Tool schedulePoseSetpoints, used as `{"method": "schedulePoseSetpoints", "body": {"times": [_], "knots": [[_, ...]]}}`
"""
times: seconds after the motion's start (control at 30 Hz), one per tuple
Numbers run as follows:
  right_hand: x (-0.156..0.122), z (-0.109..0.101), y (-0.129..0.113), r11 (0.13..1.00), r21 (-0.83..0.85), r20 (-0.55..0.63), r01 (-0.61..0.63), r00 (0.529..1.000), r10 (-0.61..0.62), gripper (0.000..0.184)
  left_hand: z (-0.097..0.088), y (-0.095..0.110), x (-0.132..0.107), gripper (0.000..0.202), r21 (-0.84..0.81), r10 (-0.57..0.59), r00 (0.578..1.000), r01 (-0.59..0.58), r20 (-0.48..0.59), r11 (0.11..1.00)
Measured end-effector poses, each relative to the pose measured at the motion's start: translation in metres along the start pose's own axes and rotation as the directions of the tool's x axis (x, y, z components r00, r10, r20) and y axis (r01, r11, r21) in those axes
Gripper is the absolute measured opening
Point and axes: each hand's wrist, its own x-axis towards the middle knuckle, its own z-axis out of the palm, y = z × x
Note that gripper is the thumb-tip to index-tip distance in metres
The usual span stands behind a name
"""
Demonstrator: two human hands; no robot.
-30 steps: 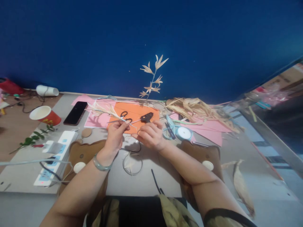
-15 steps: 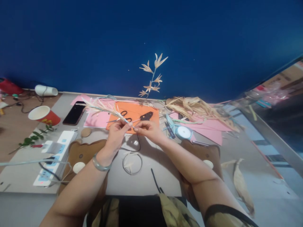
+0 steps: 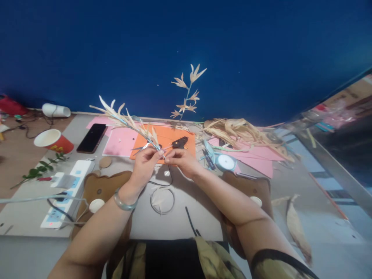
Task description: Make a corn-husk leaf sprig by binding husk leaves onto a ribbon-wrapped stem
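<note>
Between my hands is a spray of pale dried husk flowers [image 3: 126, 120] on a bluish wrapped stem, tilted up and to the left. My left hand [image 3: 145, 164] pinches the stem near its lower part, fingers closed. Beside it my right hand [image 3: 183, 162] closes thumb and fingers on the stem's lower end. Under and behind the hands lies an orange sheet [image 3: 186, 153] with scissors [image 3: 144, 147], partly covered by the spray, and a black glue gun [image 3: 180, 142]. A second husk-flower spray [image 3: 187, 95] stands upright against the blue wall.
To the left are a paper cup [image 3: 55, 141], a phone [image 3: 92, 138], a power strip [image 3: 68, 193] and a leafy sprig [image 3: 42, 170]. A heap of dried husks [image 3: 241, 133] and a ribbon spool [image 3: 226, 162] lie right. A wire coil [image 3: 162, 201] rests in front.
The spray has turned in my fingers: its tip has swung upward and its petals now show more spread. Both hands stay in nearly the same place.
</note>
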Motion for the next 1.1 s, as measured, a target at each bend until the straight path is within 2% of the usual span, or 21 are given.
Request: {"method": "schedulePoseSetpoints", "body": {"times": [0.1,0.17,0.23,0.3,0.4,0.5,0.67,0.83,0.93,1.0,1.1], "knots": [[-0.005,0.003,-0.006,0.939,-0.259,-0.006,0.226,0.972,-0.236,0.016,0.000,0.002,0.000,0.023,0.042,-0.006,0.999,0.008,-0.049,0.999],[-0.008,0.006,-0.009,0.827,-0.420,0.015,0.373,0.914,-0.405,0.016,0.000,0.005,0.000,0.024,0.054,-0.006,0.997,0.010,-0.078,0.999],[-0.011,0.008,-0.011,0.731,-0.520,0.057,0.442,0.872,-0.487,0.018,0.000,0.007,0.001,0.025,0.048,-0.009,0.997,0.013,-0.083,0.999],[-0.013,0.009,-0.010,0.706,-0.554,0.091,0.440,0.876,-0.474,0.020,0.001,0.010,0.001,0.027,0.025,-0.032,0.998,0.034,-0.062,0.999],[-0.014,0.010,-0.009,0.762,-0.529,0.088,0.373,0.917,-0.388,0.020,0.002,0.012,0.001,0.029,-0.040,-0.072,0.997,0.072,-0.021,0.997],[-0.014,0.010,-0.008,0.806,-0.499,0.057,0.319,0.940,-0.336,0.021,0.004,0.013,0.000,0.026,-0.104,-0.109,0.994,0.108,-0.001,0.989],[-0.013,0.011,-0.007,0.826,-0.469,0.029,0.313,0.940,-0.340,0.024,0.005,0.010,0.000,0.025,-0.162,-0.167,0.986,0.167,0.016,0.972],[-0.014,0.011,-0.004,0.808,-0.486,0.031,0.333,0.931,-0.365,0.024,0.002,0.007,0.001,0.022,-0.103,-0.139,0.989,0.143,0.044,0.984],[-0.013,0.010,-0.003,0.826,-0.478,0.016,0.301,0.942,-0.334,0.026,0.002,0.008,0.001,0.020,-0.074,-0.140,0.989,0.144,0.053,0.987],[-0.011,0.008,-0.002,0.876,-0.412,0.014,0.250,0.963,-0.268,0.026,0.002,0.009,0.001,0.020,-0.060,-0.142,0.989,0.144,0.046,0.988],[-0.007,0.005,0.001,0.967,-0.209,0.033,0.145,0.989,-0.142,0.025,0.003,0.011,0.000,0.021,-0.068,-0.157,0.986,0.161,0.056,0.985]]}}
